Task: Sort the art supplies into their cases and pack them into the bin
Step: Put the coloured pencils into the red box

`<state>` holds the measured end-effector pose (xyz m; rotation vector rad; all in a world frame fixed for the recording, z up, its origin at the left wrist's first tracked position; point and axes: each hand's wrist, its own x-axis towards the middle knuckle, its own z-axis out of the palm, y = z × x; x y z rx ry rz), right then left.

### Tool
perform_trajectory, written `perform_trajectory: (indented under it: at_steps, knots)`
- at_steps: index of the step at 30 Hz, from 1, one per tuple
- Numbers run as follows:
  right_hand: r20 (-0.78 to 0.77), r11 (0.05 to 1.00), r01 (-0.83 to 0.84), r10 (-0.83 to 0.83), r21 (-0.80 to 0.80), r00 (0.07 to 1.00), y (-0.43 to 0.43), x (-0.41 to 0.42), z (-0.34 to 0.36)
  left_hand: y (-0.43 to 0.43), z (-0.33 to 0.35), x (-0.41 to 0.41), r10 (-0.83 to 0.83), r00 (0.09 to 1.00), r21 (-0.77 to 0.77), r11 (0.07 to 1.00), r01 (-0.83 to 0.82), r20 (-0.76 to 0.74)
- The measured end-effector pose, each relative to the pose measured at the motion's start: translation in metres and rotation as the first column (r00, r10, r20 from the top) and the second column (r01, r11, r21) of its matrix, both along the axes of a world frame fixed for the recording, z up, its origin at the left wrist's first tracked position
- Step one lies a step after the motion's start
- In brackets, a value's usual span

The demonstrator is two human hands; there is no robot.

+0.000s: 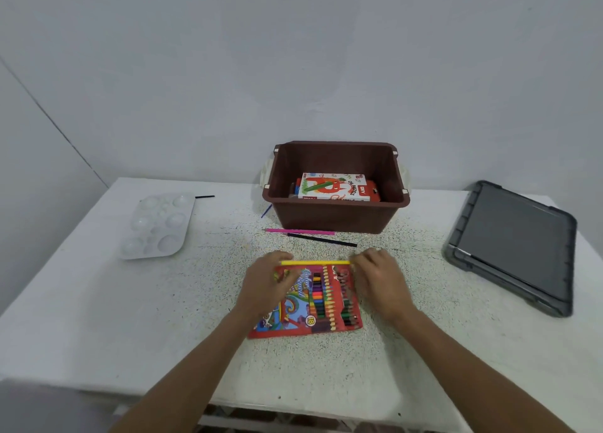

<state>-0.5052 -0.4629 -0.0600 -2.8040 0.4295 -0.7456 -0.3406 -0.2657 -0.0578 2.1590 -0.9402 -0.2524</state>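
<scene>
Palette (pixel 156 225) sits far left on the bench (pixel 98 302). Left hand (pixel 267 282) curls round one end of the yellow pencil (pixel 315 263), over the red pencil case (pixel 306 302); right hand (pixel 378 279) pinches the other end. Lying crosswise to the case's length, it could jam or slip loose toward the pink pencil (pixel 300 232) before the bin (pixel 326 217).

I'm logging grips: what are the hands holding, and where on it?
A yellow pencil, over the far edge of the case: left hand at its left end, right hand at its right end. Blur hides the exact finger hold.
</scene>
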Motion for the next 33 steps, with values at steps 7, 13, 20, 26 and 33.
perform_trajectory:
  at_steps: [7, 13, 20, 26, 33]
  knots:
    - [-0.074, 0.95, 0.194, -0.218, -0.245, 0.973, -0.074, -0.058, 0.009, 0.045, -0.032, 0.011, 0.018, 0.982, 0.167, 0.985, -0.05, 0.187]
    - [-0.128, 0.935, 0.19, -0.237, -0.298, 0.963, -0.081, -0.058, 0.008, 0.044, -0.03, 0.007, 0.015, 0.984, 0.173, 0.984, -0.047, 0.179]
    - [-0.151, 0.96, 0.098, -0.141, -0.261, 0.978, -0.033, -0.032, -0.001, 0.046, -0.035, 0.008, -0.005, 0.981, 0.193, 0.981, -0.033, 0.192]
    - [-0.23, 0.984, 0.055, -0.093, -0.17, 0.969, 0.012, 0.007, -0.018, 0.047, -0.037, 0.01, -0.014, 0.976, 0.22, 0.975, -0.035, 0.218]
    - [-0.128, 1.0, 0.018, -0.02, -0.02, 0.992, 0.022, 0.011, -0.028, 0.049, -0.039, 0.012, -0.015, 0.968, 0.203, 0.978, -0.038, 0.252]
